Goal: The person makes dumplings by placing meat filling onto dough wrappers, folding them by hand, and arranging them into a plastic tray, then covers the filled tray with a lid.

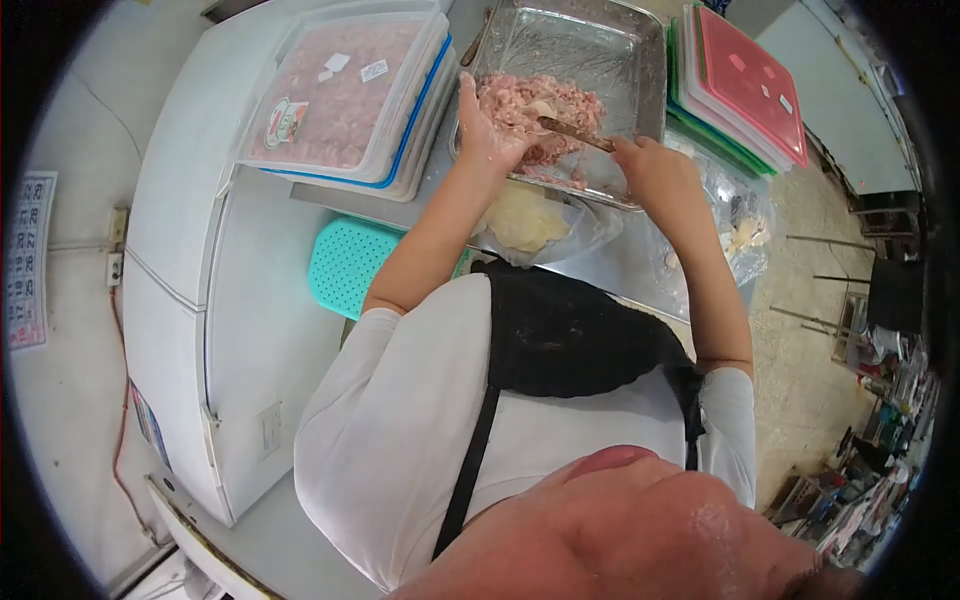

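Far left: stacked containers [330, 95]. Next, your left hand [492, 138], open with thumb raised, palm against the near-left side of the minced meat [570, 98]; whether it cups a portion is unclear, fingers being partly hidden. Meat lies heaped in the metal tray [630, 65]. Your right hand [655, 170] is closed round a brownish utensil [582, 133], its far end at the meat. Step in hand, judged: working meat between utensil and palm. Next move likely calls for a steady left palm and controlled utensil stroke.

Wall calendar [30, 262] with 28, 29
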A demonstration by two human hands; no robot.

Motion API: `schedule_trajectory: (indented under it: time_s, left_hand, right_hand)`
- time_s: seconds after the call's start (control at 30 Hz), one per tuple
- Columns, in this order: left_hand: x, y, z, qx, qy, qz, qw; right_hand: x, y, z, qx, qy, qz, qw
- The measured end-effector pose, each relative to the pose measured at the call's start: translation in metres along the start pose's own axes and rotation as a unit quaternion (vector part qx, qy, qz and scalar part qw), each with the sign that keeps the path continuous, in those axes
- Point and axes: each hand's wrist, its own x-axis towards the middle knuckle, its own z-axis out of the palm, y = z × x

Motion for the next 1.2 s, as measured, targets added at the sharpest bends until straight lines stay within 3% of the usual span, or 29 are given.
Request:
schedule_trajectory:
  time_s: [0.07, 0.17, 0.27, 0.33, 0.4, 0.47, 0.53, 0.6, 0.67, 0.77, 0.87, 0.9, 0.97, 1.0, 1.1, 1.2]
  left_hand:
    - [0.004, -0.003, -0.002, -0.013, -0.020, 0.022, 0.999]
    - [0.003, -0.008, 0.009, -0.045, -0.034, 0.035, 0.998]
    - [0.007, -0.003, -0.012, -0.085, -0.081, 0.015, 0.993]
    - [-0.021, -0.004, 0.004, 0.123, -0.160, 0.067, 0.977]
    - [-0.032, -0.002, 0.010, 0.344, -0.199, 0.162, 0.903]
    - [-0.034, 0.002, 0.007, 0.559, -0.192, 0.289, 0.753]
    - [-0.034, 0.003, 0.011, 0.617, -0.238, 0.342, 0.668]
    - [-0.033, 0.008, 0.012, 0.662, -0.274, 0.325, 0.617]
    - [-0.034, 0.016, 0.006, 0.694, -0.303, 0.242, 0.606]
    - [-0.011, 0.018, -0.019, 0.723, -0.365, 0.283, 0.515]
    - [-0.008, 0.009, -0.027, 0.766, -0.301, 0.309, 0.477]
    - [-0.012, 0.005, -0.028, 0.715, -0.208, 0.181, 0.642]
    - [0.016, 0.006, -0.060, 0.680, -0.160, 0.159, 0.697]
    - [0.026, 0.007, -0.069, 0.660, -0.134, 0.149, 0.724]
    - [0.012, 0.002, -0.051, 0.701, -0.067, 0.128, 0.699]
    - [-0.004, 0.005, -0.048, 0.713, -0.091, 0.170, 0.674]
  right_hand:
    - [-0.005, -0.008, -0.005, 0.020, 0.072, -0.022, 0.997]
    - [-0.002, -0.003, 0.016, 0.089, 0.058, -0.040, 0.994]
    - [0.002, 0.034, 0.016, 0.173, 0.148, -0.130, 0.965]
    - [-0.004, 0.038, 0.006, 0.326, 0.116, -0.053, 0.937]
    - [-0.011, 0.044, -0.007, 0.415, 0.032, 0.000, 0.909]
    - [-0.015, 0.050, -0.018, 0.444, -0.101, 0.026, 0.890]
    - [-0.021, 0.052, -0.029, 0.438, -0.131, -0.004, 0.889]
    - [-0.021, 0.051, -0.027, 0.422, -0.126, -0.033, 0.897]
    - [-0.022, 0.046, -0.014, 0.397, -0.085, -0.060, 0.912]
    - [-0.012, 0.055, 0.018, 0.395, -0.082, -0.124, 0.906]
    - [0.007, 0.081, 0.054, 0.331, -0.011, -0.177, 0.927]
    - [0.005, 0.079, 0.048, 0.254, 0.027, -0.161, 0.953]
    - [0.003, 0.062, 0.029, 0.095, 0.101, -0.125, 0.982]
    - [0.001, 0.055, 0.029, 0.100, 0.110, -0.137, 0.979]
    - [0.006, 0.054, 0.084, 0.130, 0.136, -0.140, 0.972]
    - [0.016, 0.095, 0.112, -0.002, -0.033, -0.066, 0.997]
